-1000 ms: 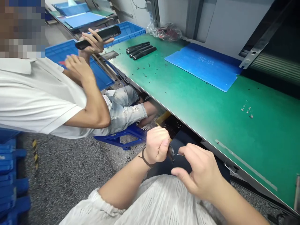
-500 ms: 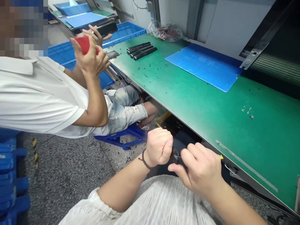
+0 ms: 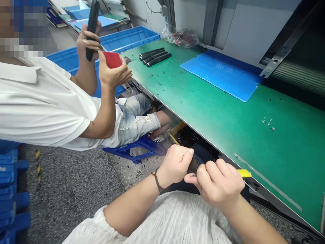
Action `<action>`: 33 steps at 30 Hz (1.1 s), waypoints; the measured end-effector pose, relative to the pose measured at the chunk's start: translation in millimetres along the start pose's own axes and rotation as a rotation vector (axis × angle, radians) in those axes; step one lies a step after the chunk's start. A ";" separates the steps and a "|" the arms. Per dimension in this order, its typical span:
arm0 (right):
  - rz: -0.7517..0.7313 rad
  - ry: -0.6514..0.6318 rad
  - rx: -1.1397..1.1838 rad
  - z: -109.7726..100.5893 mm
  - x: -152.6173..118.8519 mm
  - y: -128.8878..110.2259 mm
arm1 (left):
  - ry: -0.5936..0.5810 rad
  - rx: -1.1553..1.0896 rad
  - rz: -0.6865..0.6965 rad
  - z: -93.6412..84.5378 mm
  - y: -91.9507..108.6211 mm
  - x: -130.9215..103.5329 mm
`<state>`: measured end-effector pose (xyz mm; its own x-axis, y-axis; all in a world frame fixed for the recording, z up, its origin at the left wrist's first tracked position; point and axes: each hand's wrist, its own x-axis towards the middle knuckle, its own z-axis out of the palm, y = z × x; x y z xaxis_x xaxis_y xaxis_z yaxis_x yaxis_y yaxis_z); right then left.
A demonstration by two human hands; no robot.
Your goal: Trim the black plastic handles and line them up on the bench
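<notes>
- Right hand: fingers curled tight round a yellow-ended tool, the yellow end protruding past the little-finger side.
- Left hand: closed in a fist on a dark piece, which sits between the two hands, above the lap and in front of the table edge; its far end is hidden.
- Yellow bin, under the green table: dark scraps inside, partly shadowed.
- Co-worker, seated to the left: one hand grips a long black part, the other a red item.
- Black rods: grouped side by side on the table, dark bits scattered nearby.
- Clear plastic bag: reddish contents, at the table's back edge.
- Blue crate, beyond the table's end: contents, from where I stand, not discernible.
- Small blue tub, farthest off: a white object rises from it.
</notes>
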<state>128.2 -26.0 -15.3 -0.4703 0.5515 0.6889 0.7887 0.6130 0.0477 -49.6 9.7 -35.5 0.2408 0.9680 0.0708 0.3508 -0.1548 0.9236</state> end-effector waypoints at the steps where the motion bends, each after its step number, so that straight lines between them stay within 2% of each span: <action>1: 0.001 0.000 0.030 0.4 -0.8 2.6 | -0.012 0.001 -0.052 0.3 0.1 0.8; 4: 0.033 -0.028 0.209 -1.0 -4.1 12.1 | -0.028 -0.026 -0.161 -1.2 2.4 3.8; 8: 0.137 -0.152 0.372 -7.9 -5.3 22.5 | -0.054 -0.035 -0.192 -4.6 9.8 6.8; 12: 0.209 -0.236 0.341 -11.4 0.3 24.4 | -0.027 -0.049 -0.153 -4.0 16.1 7.3; 17: 0.188 -0.275 0.238 -10.5 5.3 23.7 | -0.026 0.081 -0.077 -1.5 18.0 6.8; 20: 0.123 -0.260 0.181 -11.8 4.7 25.1 | -0.035 0.139 -0.079 -0.6 18.3 5.8; 25: 0.022 -0.174 0.004 -12.9 0.3 25.6 | -0.036 0.130 -0.162 4.0 19.5 3.6; 29: -0.058 -0.057 -0.147 -6.3 -5.7 23.4 | -0.129 0.009 -0.253 11.7 16.7 6.2; 31: -0.086 -0.004 -0.135 -1.8 -8.6 22.7 | -0.176 -0.053 -0.281 13.8 12.9 8.5; 33: -0.096 0.029 -0.017 0.7 -10.5 22.9 | -0.170 -0.099 -0.290 13.0 7.6 9.6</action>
<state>150.9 -17.4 -21.9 -0.5326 0.4735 0.7015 0.7472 0.6524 0.1270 -32.8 15.2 -32.7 0.2942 0.9208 -0.2559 0.3396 0.1496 0.9286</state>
